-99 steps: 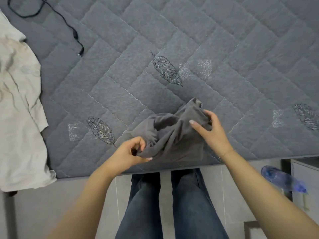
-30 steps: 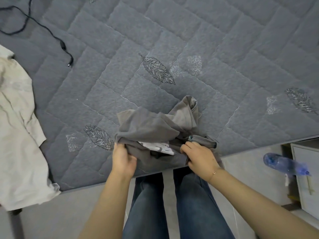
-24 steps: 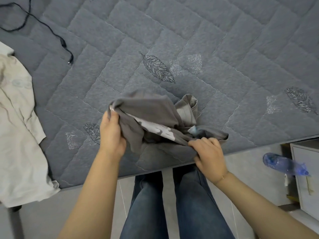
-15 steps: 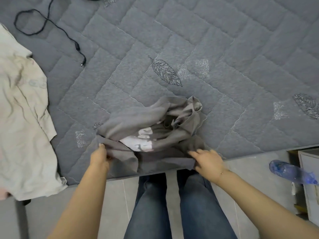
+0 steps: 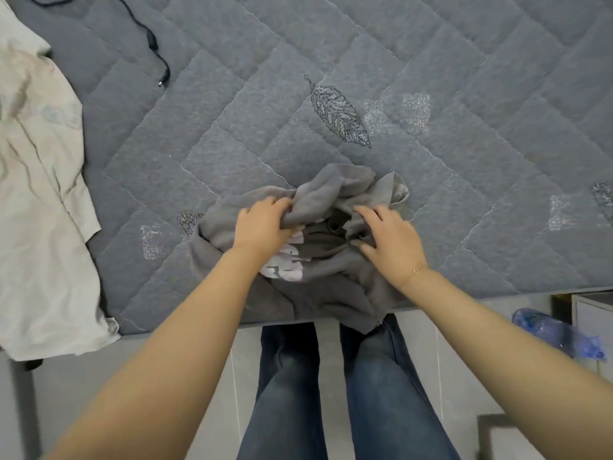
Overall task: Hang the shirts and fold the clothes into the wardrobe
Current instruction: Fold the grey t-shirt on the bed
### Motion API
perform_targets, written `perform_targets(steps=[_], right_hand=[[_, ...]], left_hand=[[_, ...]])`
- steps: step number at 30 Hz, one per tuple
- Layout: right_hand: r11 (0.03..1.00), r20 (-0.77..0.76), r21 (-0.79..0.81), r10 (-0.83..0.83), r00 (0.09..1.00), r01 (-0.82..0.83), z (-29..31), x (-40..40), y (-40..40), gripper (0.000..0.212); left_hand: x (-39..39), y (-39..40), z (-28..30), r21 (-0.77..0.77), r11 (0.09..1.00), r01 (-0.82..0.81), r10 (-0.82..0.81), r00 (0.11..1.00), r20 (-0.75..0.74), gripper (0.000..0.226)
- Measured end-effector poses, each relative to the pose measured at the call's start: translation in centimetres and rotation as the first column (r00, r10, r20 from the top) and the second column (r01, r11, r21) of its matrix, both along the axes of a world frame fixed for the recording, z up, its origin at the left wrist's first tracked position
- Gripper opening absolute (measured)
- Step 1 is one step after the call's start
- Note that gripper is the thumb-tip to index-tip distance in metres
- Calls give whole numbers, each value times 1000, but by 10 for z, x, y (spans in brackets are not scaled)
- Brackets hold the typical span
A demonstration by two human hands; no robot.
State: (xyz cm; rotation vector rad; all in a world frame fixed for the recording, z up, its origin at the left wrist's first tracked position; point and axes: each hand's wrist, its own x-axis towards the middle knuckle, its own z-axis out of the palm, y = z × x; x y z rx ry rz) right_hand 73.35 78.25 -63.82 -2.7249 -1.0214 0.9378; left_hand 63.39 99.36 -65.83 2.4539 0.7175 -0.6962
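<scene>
The grey shirt [image 5: 318, 260] lies bunched at the near edge of the bed [image 5: 431, 61], its hem drooping over the side toward the person's jeans [image 5: 331, 393]. A moment ago both hands were down at that near hem, tugging it flat; now they have moved up onto the crumpled upper part. The left hand [image 5: 262, 227] has its fingers [image 5: 278, 205] curled into a ridge of fabric, gripping it. The right hand [image 5: 391, 240] rests on the cloth with fingers [image 5: 368, 212] spread and only slightly bent, pressing rather than holding, as far as I can see. Between and just below the two hands the pale printed patch now faces up, so the front of the shirt looks to be on top. To my eye the bottom is roughly laid out and the sleeves and collar beyond the fingertips are what still need opening before any fold. Far to the left of the left hand a cream garment [image 5: 36, 194] waits, and a black cable [image 5: 156, 44] lies well beyond both hands.
</scene>
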Motion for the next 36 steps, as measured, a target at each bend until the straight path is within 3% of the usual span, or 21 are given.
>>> perform_targets(steps=[2,3,5,7,8,10,12,15,17,19,22,24,27,30,33,35,36], right_hand=[[995,-49,47,-85,995,87,-9,1,-8,29],[982,-43,104,-152,987,156,-12,0,-16,18],[931,-63,172,-316,947,322,-14,-6,-38,9],[833,-180,203,-485,856,515,-16,-16,-58,7],[758,-263,212,-564,782,618,-15,-22,-65,5],[575,-451,205,-662,598,792,-12,-32,-73,5],[448,-572,206,-666,479,870,-6,-42,-74,18],[388,-651,230,-620,438,892,5,-49,-73,25],[432,-707,203,-556,436,879,9,-50,-74,20],[489,-733,152,-527,430,859,9,-53,-78,7],[456,-689,118,-602,403,882,1,-57,-91,13],[344,-686,108,-653,320,933,-2,-58,-102,17],[136,-704,90,-692,160,987,2,-53,-125,8],[-10,-719,85,-693,55,996,7,-42,-148,7],[-71,-790,52,-613,-3,996,14,-28,-165,18],[-111,-809,86,-588,4,990,16,-21,-179,18],[-137,-807,110,-590,8,985,16,-19,-187,16]], left_hand=[[5,14,-6,-103,977,-184,194,977,92,26],[4,27,-6,-135,928,-346,365,918,157,23],[-3,55,-2,-186,751,-634,660,711,243,19],[-14,71,2,-156,622,-767,780,591,206,22],[-17,71,4,-98,637,-765,768,618,171,29],[-16,61,13,89,782,-617,600,784,160,56],[-6,42,25,210,902,-377,315,908,276,68],[25,5,32,77,995,67,-91,921,380,55],[43,-22,29,20,933,360,-345,876,337,56],[60,-45,18,46,831,555,-548,800,247,62],[82,-67,-3,91,571,816,-816,576,-48,64],[97,-71,-11,122,475,872,-858,489,-156,58],[120,-71,-8,251,436,864,-862,482,-159,46],[146,-75,5,397,522,755,-787,606,-116,36],[175,-85,18,509,674,536,-609,793,-30,42],[192,-92,25,530,725,440,-554,830,69,45],[198,-96,26,510,723,466,-588,802,101,45]])
